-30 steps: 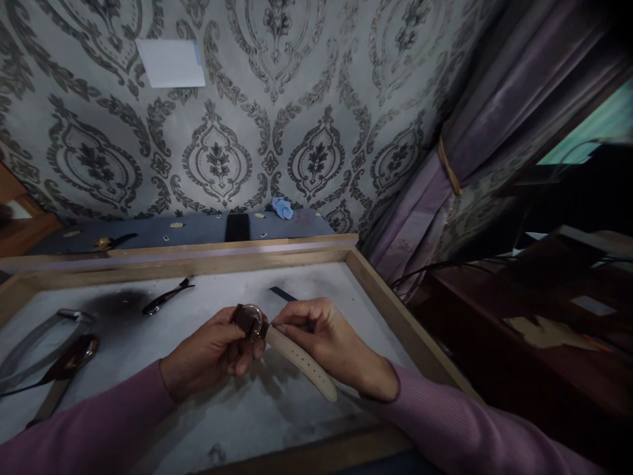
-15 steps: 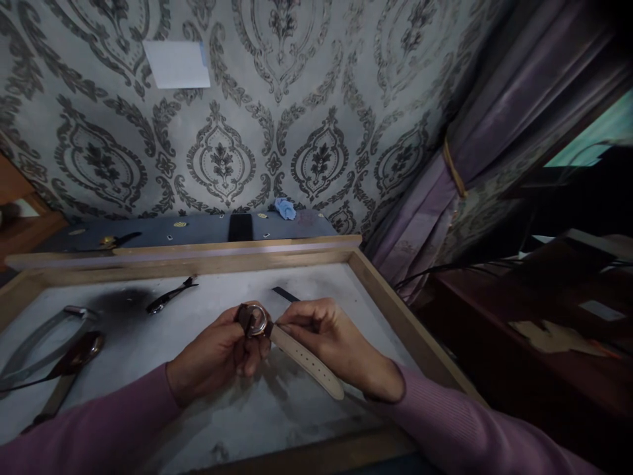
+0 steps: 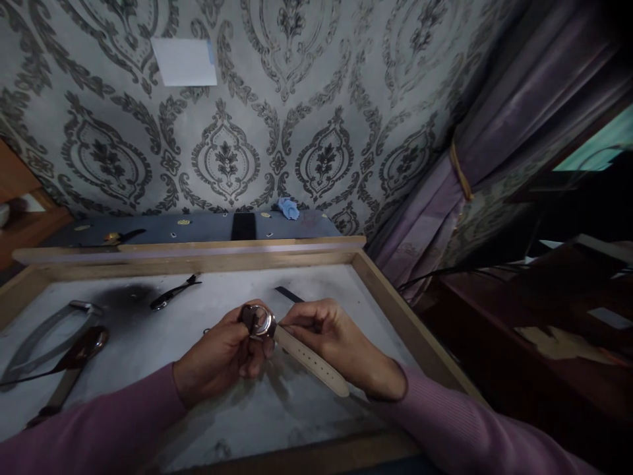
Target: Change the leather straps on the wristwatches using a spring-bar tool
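Note:
My left hand (image 3: 222,353) is closed around a wristwatch (image 3: 264,321), thumb and fingers gripping its round, shiny case and dark brown strap. The strap's pale inner side (image 3: 316,363), with a row of holes, slants down to the right. My right hand (image 3: 336,340) is closed in a pinch beside the case, where this strap joins it. Whatever sits between those fingertips is too small to make out. Just behind the right hand, a dark flat strip (image 3: 288,293) shows, partly covered by the fingers.
Wooden edges (image 3: 395,316) frame the white-bottomed tray. Inside lie small pliers (image 3: 173,292), a grey strap loop (image 3: 42,336) and a brown-strapped watch (image 3: 82,349). Behind, a blue cloth surface holds a black rectangle (image 3: 244,226), a crumpled blue cloth (image 3: 288,208) and another watch (image 3: 113,237).
The view has shifted slightly, so the surroundings appear a little farther right. Both hands keep nearly the same hold, and the watch has turned slightly.

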